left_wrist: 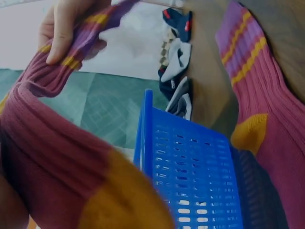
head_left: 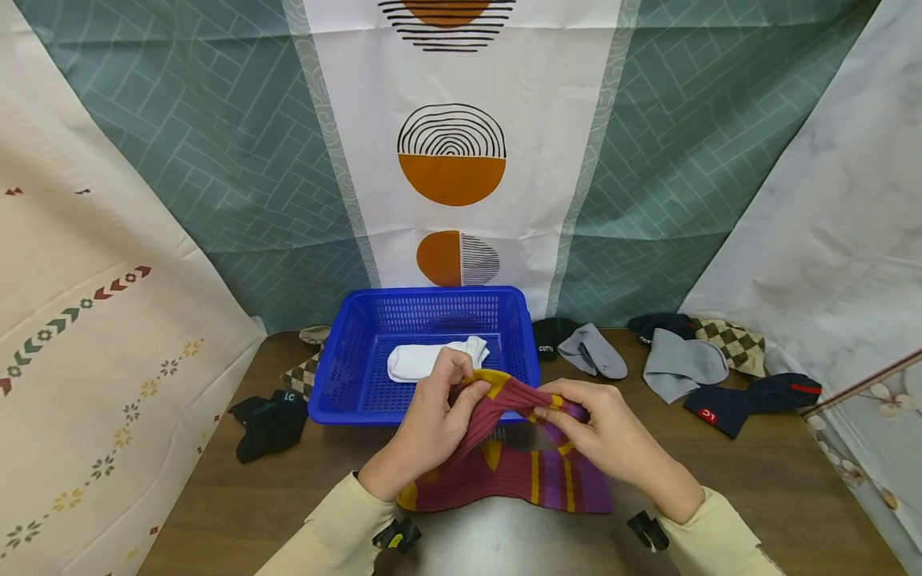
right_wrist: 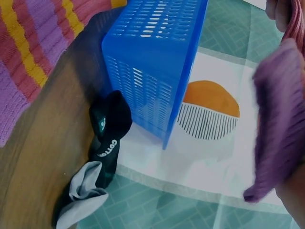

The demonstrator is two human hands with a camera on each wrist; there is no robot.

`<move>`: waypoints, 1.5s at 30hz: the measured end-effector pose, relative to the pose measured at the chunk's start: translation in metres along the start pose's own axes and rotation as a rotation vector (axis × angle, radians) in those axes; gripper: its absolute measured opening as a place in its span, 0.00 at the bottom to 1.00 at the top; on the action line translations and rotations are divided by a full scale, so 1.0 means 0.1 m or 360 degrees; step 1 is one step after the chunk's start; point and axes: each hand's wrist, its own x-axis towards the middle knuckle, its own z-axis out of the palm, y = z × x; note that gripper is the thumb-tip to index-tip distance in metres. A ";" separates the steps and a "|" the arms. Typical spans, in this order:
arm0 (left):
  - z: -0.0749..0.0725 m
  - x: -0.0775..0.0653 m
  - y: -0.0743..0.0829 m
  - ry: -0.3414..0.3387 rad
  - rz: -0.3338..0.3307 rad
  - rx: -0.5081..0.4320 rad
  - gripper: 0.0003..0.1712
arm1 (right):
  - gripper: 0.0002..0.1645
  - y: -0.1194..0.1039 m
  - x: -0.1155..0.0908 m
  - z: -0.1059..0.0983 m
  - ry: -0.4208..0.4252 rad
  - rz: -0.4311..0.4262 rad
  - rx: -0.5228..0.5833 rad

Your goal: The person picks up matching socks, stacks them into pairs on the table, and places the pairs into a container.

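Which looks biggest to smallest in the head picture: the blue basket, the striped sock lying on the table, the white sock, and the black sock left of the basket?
1. Blue basket
2. Striped sock on the table, partly covered
3. White sock and black sock: too alike to rank

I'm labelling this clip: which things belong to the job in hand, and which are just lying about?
In the job:
- striped sock, held by the left hand and right hand
- matching sock, lying flat
- probably the blue basket

Seemingly lying about:
- black sock
- grey socks
- navy sock
- checked socks
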 end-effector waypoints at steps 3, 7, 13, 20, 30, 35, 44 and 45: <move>0.01 -0.01 -0.02 0.0037 0.0089 0.0006 0.08 | 0.13 0.01 -0.02 0.01 0.0014 0.0031 -0.0034; -0.01 -0.02 -0.04 0.0044 0.0171 0.0055 0.14 | 0.16 0.02 -0.05 0.04 0.0022 0.0051 -0.0088; -0.07 -0.07 -0.04 -0.0108 0.0022 0.0083 0.09 | 0.20 0.04 -0.08 0.05 0.0080 -0.0075 -0.0094; -0.13 -0.15 -0.09 -0.0213 -0.0053 0.0020 0.07 | 0.26 0.07 -0.10 0.02 0.0168 -0.0371 -0.0076; -0.15 -0.22 -0.14 -0.0034 0.0037 0.0090 0.12 | 0.29 0.07 -0.12 0.02 0.0044 -0.0438 -0.0121; -0.18 -0.22 -0.13 -0.0045 0.0086 0.0131 0.15 | 0.32 0.05 -0.12 0.02 0.0124 -0.0477 -0.0075; -0.26 -0.34 -0.20 -0.0252 0.0124 0.0547 0.14 | 0.28 0.11 -0.22 0.02 0.0041 -0.0183 -0.0128; -0.26 -0.37 -0.21 -0.0278 0.0089 0.0581 0.13 | 0.28 0.14 -0.24 0.02 0.0039 -0.0159 -0.0128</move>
